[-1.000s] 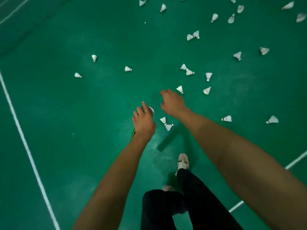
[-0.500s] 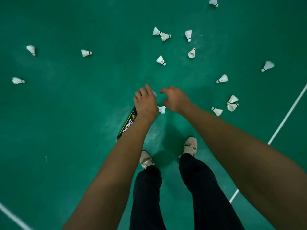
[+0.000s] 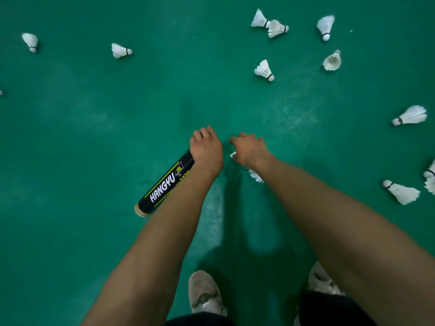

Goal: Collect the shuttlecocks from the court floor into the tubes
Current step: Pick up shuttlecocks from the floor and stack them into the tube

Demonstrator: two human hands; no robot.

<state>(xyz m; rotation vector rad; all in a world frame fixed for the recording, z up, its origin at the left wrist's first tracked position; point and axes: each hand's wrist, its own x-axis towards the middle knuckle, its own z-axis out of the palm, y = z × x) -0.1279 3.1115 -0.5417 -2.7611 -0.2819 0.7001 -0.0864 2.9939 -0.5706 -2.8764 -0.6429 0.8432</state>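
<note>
My left hand [image 3: 207, 151] grips the upper end of a black tube [image 3: 164, 184] marked HANGYU, which slants down to the left with its tan end cap lowest. The tube's mouth is hidden under that hand. Just to the right, my right hand [image 3: 249, 149] reaches down with curled fingers round a shuttlecock [image 3: 233, 155], of which only a white edge shows at the palm. A second shuttlecock [image 3: 256, 176] lies on the green floor, partly hidden beneath my right wrist.
Several white shuttlecocks lie scattered: one ahead [image 3: 264, 70], a group at the top right [image 3: 326, 27], two at the top left [image 3: 121, 51], more along the right edge [image 3: 402, 192]. My shoes [image 3: 204, 292] stand at the bottom on the green court floor [image 3: 70, 137].
I have bent lower, so the floor and shuttlecocks look nearer. Both hands dropped towards the two shuttlecocks by my feet, and more of the tube shows below my left hand.
</note>
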